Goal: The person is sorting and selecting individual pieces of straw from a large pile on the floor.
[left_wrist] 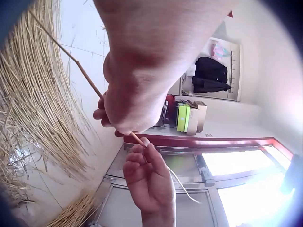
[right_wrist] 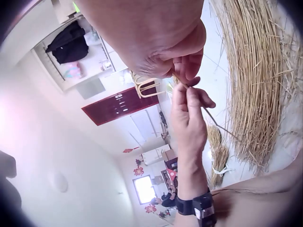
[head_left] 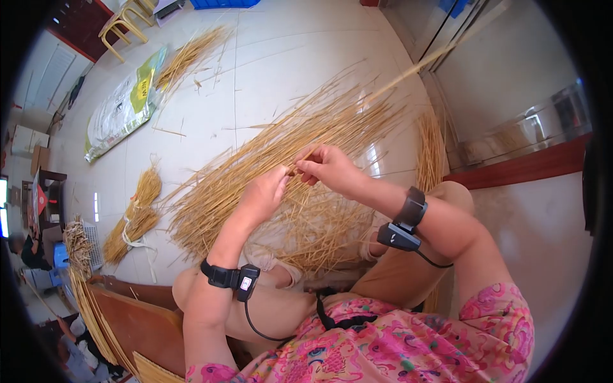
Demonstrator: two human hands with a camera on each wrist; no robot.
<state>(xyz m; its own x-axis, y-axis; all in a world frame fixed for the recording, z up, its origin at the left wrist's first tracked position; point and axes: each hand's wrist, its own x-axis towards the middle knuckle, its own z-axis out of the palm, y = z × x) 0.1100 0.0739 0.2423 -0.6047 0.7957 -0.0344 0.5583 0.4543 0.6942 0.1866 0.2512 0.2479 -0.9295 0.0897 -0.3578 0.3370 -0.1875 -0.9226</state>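
Both hands are raised close together over the straw, working on one thin straw stalk [left_wrist: 81, 70]. My left hand [head_left: 265, 191] pinches it between thumb and fingers, with a brownish, bent length trailing out past the hand in the left wrist view. Just beyond, my right hand [head_left: 329, 169] pinches the same stalk, its fingertips right beside the left thumb. A paler end of the stalk sticks out past the right hand in the left wrist view. Below the hands, a wide heap of loose golden straw [head_left: 255, 159] lies across the floor.
A tied straw bundle [head_left: 135, 214] lies at the left, and a white-and-green sack [head_left: 121, 112] with more straw behind it. Another straw pile [head_left: 431, 150] runs along the cabinet at the right. A brown wooden board [head_left: 137, 325] stands beside the left knee.
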